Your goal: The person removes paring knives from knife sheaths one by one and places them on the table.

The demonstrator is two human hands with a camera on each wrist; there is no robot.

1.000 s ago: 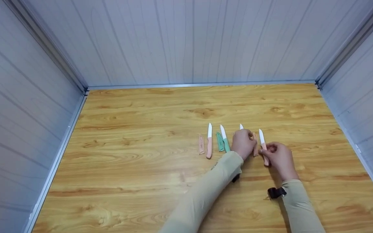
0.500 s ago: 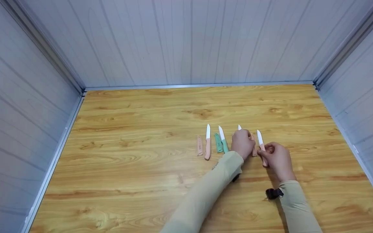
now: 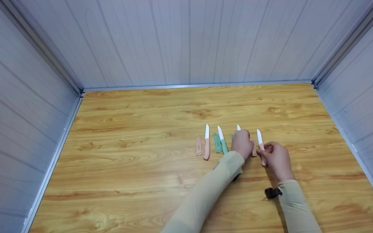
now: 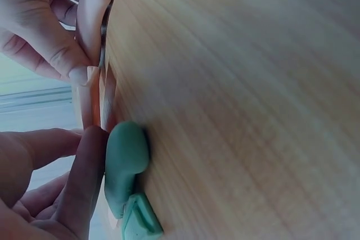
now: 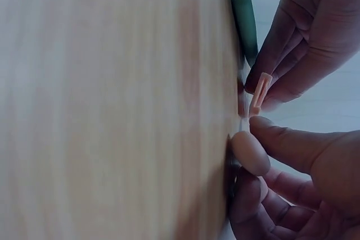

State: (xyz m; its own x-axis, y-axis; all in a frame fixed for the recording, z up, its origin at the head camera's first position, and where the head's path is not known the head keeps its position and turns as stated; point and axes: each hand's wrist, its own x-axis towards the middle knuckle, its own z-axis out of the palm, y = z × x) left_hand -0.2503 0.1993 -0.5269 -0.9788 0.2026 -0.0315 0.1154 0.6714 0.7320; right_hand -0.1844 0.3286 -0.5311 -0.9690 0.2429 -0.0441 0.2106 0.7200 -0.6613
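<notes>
In the head view my right hand point(image 3: 278, 158) pinches the handle of the rightmost pink knife point(image 3: 259, 137), white blade pointing away from me. Just left of it, a pink blade sheath point(image 3: 254, 150) is pinched in the fingertips of my left hand point(image 3: 242, 144). The right wrist view shows the sheath's slotted end point(image 5: 261, 91) close by the knife's rounded handle point(image 5: 250, 153). My left hand covers most of another knife, whose white tip point(image 3: 238, 127) shows beyond it. A green handle point(image 4: 125, 161) lies beside the left fingers in the left wrist view.
Further left on the wooden table point(image 3: 125, 155) lie a green knife point(image 3: 223, 145) with a green sheath point(image 3: 217, 143), and a pink knife point(image 3: 207, 144) with a pink sheath point(image 3: 199, 145). Pale panel walls point(image 3: 186, 42) stand at the back and both sides.
The head view has shifted slightly. Both hands stay in nearly the same place, still holding the pink sheath and the pink knife.
</notes>
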